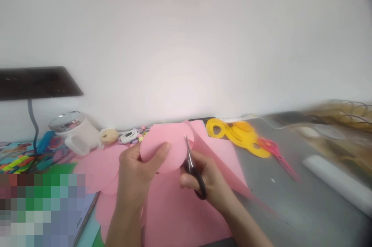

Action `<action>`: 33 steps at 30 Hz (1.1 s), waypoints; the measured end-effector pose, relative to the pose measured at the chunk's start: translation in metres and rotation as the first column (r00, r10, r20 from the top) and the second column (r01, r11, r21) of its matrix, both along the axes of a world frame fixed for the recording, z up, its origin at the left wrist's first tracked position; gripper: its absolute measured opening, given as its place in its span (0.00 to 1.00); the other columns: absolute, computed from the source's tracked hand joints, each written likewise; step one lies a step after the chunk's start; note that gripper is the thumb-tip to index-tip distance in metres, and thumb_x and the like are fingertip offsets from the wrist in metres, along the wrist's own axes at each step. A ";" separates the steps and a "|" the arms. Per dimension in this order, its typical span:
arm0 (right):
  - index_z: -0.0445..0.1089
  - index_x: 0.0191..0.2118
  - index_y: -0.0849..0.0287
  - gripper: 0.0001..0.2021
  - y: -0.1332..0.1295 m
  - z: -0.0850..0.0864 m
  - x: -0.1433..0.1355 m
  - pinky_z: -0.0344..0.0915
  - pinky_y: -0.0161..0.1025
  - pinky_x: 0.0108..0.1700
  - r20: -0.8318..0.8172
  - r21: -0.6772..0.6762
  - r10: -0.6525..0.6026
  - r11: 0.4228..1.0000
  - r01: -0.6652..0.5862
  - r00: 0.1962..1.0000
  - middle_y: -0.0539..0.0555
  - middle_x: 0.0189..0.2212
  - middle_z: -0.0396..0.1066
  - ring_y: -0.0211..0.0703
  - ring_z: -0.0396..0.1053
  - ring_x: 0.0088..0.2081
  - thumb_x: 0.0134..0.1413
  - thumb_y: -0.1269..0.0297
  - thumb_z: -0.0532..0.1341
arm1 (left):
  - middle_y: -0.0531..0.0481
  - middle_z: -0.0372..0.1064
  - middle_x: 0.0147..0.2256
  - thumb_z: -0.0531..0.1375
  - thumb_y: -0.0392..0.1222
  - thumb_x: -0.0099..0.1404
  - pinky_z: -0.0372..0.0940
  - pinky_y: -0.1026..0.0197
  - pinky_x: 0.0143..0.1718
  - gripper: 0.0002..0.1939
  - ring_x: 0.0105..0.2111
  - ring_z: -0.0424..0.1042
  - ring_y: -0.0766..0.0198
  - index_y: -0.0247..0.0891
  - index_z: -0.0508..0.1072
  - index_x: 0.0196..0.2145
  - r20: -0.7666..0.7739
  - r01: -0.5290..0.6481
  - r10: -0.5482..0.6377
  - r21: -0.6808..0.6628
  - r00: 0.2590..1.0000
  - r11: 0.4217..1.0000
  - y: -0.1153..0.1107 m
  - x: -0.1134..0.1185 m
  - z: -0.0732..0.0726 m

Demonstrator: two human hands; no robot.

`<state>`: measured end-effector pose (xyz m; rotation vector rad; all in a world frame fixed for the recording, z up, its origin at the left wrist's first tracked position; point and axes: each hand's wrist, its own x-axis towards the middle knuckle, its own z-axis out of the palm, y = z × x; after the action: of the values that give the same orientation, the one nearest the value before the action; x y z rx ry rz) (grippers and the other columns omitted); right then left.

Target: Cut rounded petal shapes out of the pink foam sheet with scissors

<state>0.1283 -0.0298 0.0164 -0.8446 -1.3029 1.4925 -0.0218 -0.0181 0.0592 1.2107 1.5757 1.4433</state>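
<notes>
Pinched round pink paper (176,132) tight in the left hand (135,167) | gripped black scissors (191,165) in the right hand (200,171), right up at the paper's right side | held both above a pink sheet (183,210) on the bench (270,196), between a white mug (83,134) and yellow cut-outs (240,135)!

The wall (186,45) glows brightest low in the middle, greying toward the sides. The paper circle (177,152) looks only slightly soft; blur smears the pink scissors (271,147) and white roll (338,183), perhaps from the lens, and coarse squares mask the lower left.
</notes>
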 end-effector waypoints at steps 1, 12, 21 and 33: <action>0.65 0.26 0.58 0.21 0.000 0.000 0.000 0.52 0.33 0.24 -0.001 0.000 -0.001 1.000 0.001 1.000 0.43 0.19 0.55 0.34 0.52 0.22 0.39 0.47 0.72 | 0.53 0.65 0.17 0.69 0.51 0.45 0.61 0.66 0.17 0.15 0.20 0.63 0.66 0.37 0.74 0.18 0.005 -0.006 0.006 -0.005 1.000 1.000 0.000 0.001 0.001; 0.65 0.27 0.58 0.22 -0.001 0.001 -0.002 0.60 0.34 0.24 0.002 -0.056 -0.027 0.998 0.027 1.000 0.44 0.17 0.60 0.35 0.60 0.20 0.38 0.46 0.71 | 0.55 0.63 0.15 0.68 0.51 0.44 0.58 0.67 0.15 0.16 0.17 0.61 0.68 0.37 0.70 0.15 0.004 -0.035 0.035 -0.020 0.999 0.999 -0.002 0.005 0.003; 0.62 0.25 0.60 0.22 0.002 0.001 0.000 0.52 0.31 0.24 -0.044 -0.009 -0.025 1.000 0.024 0.999 0.44 0.20 0.58 0.32 0.53 0.22 0.39 0.54 0.74 | 0.55 0.61 0.16 0.68 0.52 0.44 0.57 0.65 0.19 0.17 0.20 0.61 0.67 0.37 0.70 0.16 -0.028 0.034 -0.035 -0.053 0.999 0.998 0.000 -0.003 -0.003; 0.61 0.26 0.59 0.24 0.002 0.000 0.000 0.53 0.32 0.24 -0.049 0.014 -0.001 1.000 0.001 0.999 0.44 0.20 0.57 0.33 0.53 0.23 0.38 0.49 0.73 | 0.55 0.60 0.15 0.67 0.52 0.44 0.55 0.66 0.17 0.18 0.19 0.59 0.68 0.37 0.67 0.14 -0.056 0.031 -0.033 -0.040 0.998 0.999 -0.001 -0.003 0.001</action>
<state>0.1286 -0.0276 0.0163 -0.7943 -1.2752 1.4925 -0.0252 -0.0187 0.0606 1.2591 1.6076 1.3630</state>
